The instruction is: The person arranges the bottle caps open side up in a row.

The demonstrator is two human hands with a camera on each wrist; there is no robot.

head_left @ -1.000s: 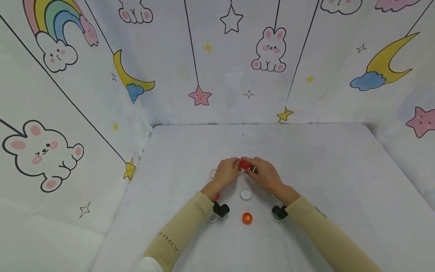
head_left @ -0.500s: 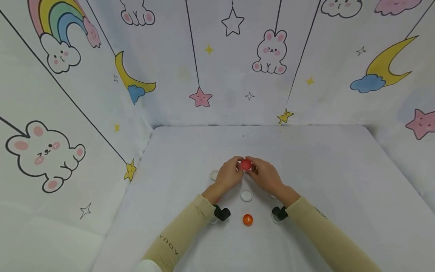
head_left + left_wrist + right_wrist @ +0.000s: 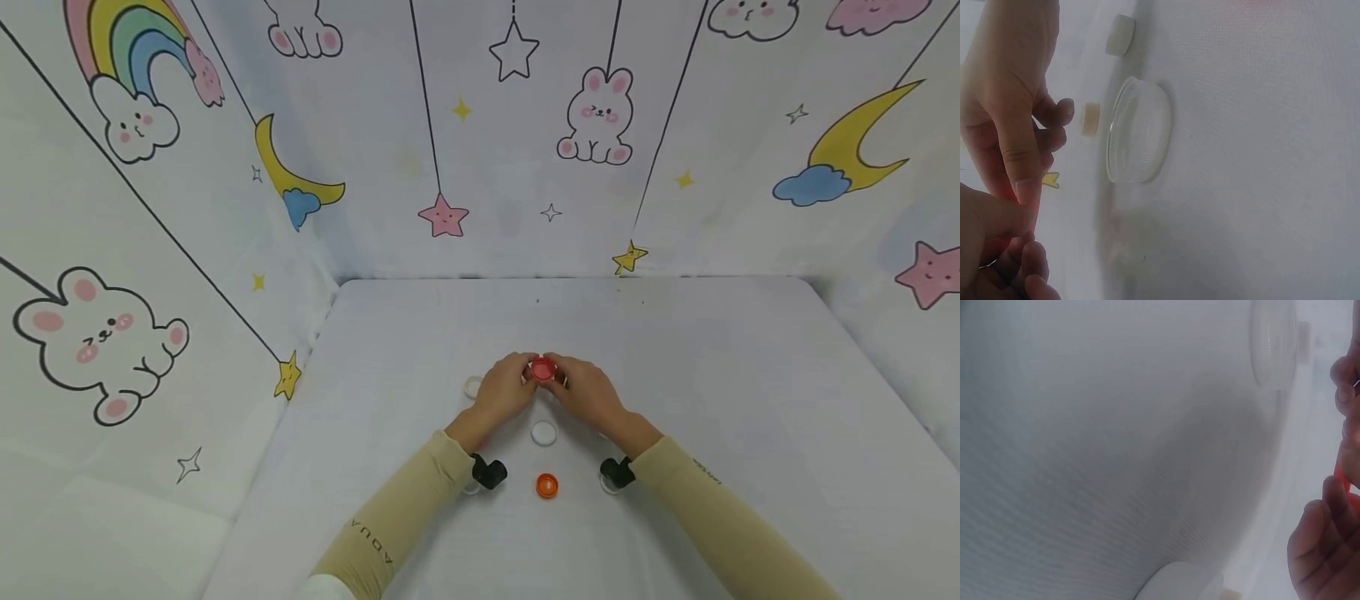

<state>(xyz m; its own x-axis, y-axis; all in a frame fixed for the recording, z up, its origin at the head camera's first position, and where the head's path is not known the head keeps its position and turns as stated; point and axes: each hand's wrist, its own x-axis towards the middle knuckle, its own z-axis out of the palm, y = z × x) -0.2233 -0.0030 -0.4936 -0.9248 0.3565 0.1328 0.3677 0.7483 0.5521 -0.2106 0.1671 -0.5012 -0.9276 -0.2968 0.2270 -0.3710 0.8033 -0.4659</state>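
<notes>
Both hands meet over the far middle of the white table around a red round cap [image 3: 543, 369], its hollow side facing up toward the head view. My left hand [image 3: 506, 387] pinches the cap's left edge, while my right hand [image 3: 587, 389] grips its right edge. In the right wrist view, only a sliver of the red cap [image 3: 1339, 467] shows between the fingers. Below the hands lies a white round lid [image 3: 543, 432], and nearer me an orange cap [image 3: 547, 486].
A pale ring-shaped lid [image 3: 472, 386] lies left of the left hand. Under the wrist cameras, further pale lids [image 3: 611, 483] are partly hidden. The left wrist view shows a clear ribbed lid [image 3: 1141, 131], a white cap [image 3: 1120, 35] and a cream cap [image 3: 1090, 119]. Patterned cloth walls stand behind.
The red cap has turned so its hollow side faces up toward the head view. Both hands have dipped slightly in the last half second, still holding it.
</notes>
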